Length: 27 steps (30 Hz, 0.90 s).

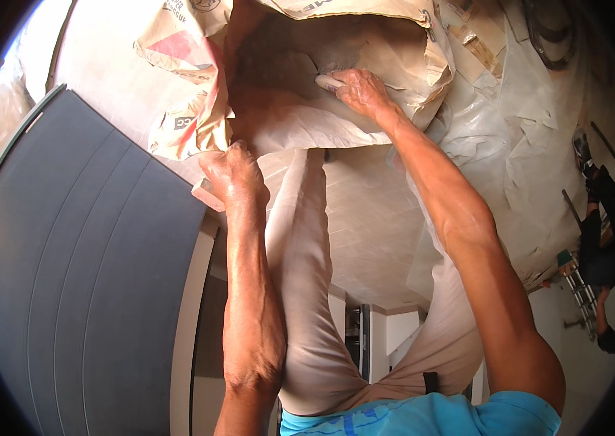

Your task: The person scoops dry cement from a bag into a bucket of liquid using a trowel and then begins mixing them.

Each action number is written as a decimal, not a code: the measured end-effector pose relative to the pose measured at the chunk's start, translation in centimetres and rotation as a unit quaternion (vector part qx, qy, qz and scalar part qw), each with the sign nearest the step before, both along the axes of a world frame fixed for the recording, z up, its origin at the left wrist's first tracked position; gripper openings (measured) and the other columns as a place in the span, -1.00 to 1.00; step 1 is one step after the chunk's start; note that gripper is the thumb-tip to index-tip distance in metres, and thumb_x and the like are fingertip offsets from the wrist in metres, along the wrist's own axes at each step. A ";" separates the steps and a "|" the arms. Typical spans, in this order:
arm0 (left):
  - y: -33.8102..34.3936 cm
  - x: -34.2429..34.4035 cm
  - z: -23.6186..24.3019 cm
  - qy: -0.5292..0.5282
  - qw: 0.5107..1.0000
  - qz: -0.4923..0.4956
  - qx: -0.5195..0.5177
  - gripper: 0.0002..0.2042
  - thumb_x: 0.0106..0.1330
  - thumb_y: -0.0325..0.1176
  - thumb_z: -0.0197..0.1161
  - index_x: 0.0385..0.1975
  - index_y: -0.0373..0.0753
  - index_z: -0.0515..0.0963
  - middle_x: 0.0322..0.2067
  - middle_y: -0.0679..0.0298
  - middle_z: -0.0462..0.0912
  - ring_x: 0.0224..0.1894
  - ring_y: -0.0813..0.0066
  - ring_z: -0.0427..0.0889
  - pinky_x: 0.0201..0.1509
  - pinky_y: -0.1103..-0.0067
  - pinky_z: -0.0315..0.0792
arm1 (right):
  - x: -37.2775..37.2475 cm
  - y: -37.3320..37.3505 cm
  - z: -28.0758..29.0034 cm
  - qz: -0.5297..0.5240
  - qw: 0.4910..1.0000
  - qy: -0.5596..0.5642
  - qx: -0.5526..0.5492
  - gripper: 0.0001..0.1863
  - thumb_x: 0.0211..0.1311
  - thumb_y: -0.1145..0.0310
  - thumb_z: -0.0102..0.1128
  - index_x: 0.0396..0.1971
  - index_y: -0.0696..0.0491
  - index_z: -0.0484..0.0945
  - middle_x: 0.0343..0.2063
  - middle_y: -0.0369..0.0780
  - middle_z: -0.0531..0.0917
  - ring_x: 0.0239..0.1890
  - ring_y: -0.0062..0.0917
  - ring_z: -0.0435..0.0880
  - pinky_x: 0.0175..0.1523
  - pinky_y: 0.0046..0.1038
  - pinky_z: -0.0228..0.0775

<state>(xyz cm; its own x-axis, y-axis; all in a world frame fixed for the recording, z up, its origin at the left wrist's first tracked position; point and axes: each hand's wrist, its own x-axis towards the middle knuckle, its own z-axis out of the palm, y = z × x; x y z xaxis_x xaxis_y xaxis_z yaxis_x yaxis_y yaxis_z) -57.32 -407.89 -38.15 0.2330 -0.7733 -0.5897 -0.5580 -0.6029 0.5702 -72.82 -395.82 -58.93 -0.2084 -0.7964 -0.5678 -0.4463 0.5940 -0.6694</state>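
A large brown paper bag (190, 80) lies wide open before me, its torn edges folded outward. Grey-brown powder (336, 54) shows inside. My right hand (363, 94) reaches into the bag's mouth, closed around a tool with a pale rounded handle (329, 83); the tool's working end is hidden. My left hand (235, 174) is a closed fist against the bag's near left edge. From under it sticks a pale, block-shaped piece (208, 195), perhaps wooden; the rest is covered by the fingers. Whether that hand also pinches the paper, I cannot tell.
A dark grey grooved panel (82, 240) stands at my left. Crumpled clear plastic sheeting (500, 138) covers the floor at right, with cardboard scraps (478, 51) beyond. Another person in dark clothes (605, 240) is at the far right beside a metal ladder (580, 294).
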 end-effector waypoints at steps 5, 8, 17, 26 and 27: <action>0.3 1.4 -0.8 0.000 0.999 -0.043 0.025 -0.91 0.09 -0.64 -0.01 -0.43 -0.35 0.40 -0.64 0.44 0.25 -0.64 0.66 0.17 -0.59 0.57 0.11 | -1.2 -1.5 0.7 -0.042 0.993 -0.100 0.054 -0.62 0.17 0.28 0.15 -0.03 0.02 0.69 -0.15 -0.03 0.72 -0.11 -0.11 0.71 0.10 -0.20 0.51; 0.1 1.0 -0.5 -0.015 0.999 -0.020 0.036 -0.90 0.08 -0.65 -0.02 -0.43 -0.36 0.40 -0.65 0.43 0.25 -0.64 0.66 0.16 -0.59 0.57 0.10 | -2.0 -1.6 -0.3 0.004 0.993 -0.115 0.028 -0.62 0.17 0.25 0.18 -0.02 0.03 0.69 -0.21 -0.04 0.75 -0.18 -0.19 0.73 0.03 -0.27 0.52; 0.8 2.4 -1.2 0.015 0.998 -0.052 -0.043 -0.93 0.05 -0.59 -0.02 -0.47 -0.34 0.39 -0.62 0.46 0.25 -0.63 0.68 0.13 -0.59 0.59 0.07 | -5.6 -0.2 3.5 -0.017 0.977 -0.209 0.024 -0.54 -0.02 0.37 0.15 -0.05 0.08 0.70 -0.29 -0.10 0.77 -0.30 -0.37 0.72 -0.07 -0.42 0.50; 1.1 3.5 -2.7 0.005 0.994 -0.072 -0.086 -0.91 0.04 -0.59 -0.04 -0.61 -0.26 0.24 -0.67 0.47 0.17 -0.66 0.68 0.10 -0.63 0.57 0.00 | -10.2 4.6 11.5 -0.046 0.975 -0.210 0.051 -0.48 -0.02 0.39 0.12 0.04 0.05 0.67 -0.23 -0.06 0.76 -0.30 -0.43 0.70 -0.04 -0.49 0.50; 1.1 3.3 -2.5 -0.011 0.993 -0.075 -0.089 -0.89 0.04 -0.58 -0.03 -0.63 -0.24 0.22 -0.67 0.47 0.17 -0.67 0.68 0.10 -0.63 0.56 0.00 | -10.6 5.1 12.3 -0.054 0.975 -0.208 0.052 -0.48 -0.02 0.39 0.13 0.05 0.05 0.66 -0.23 -0.06 0.76 -0.31 -0.44 0.70 -0.04 -0.49 0.50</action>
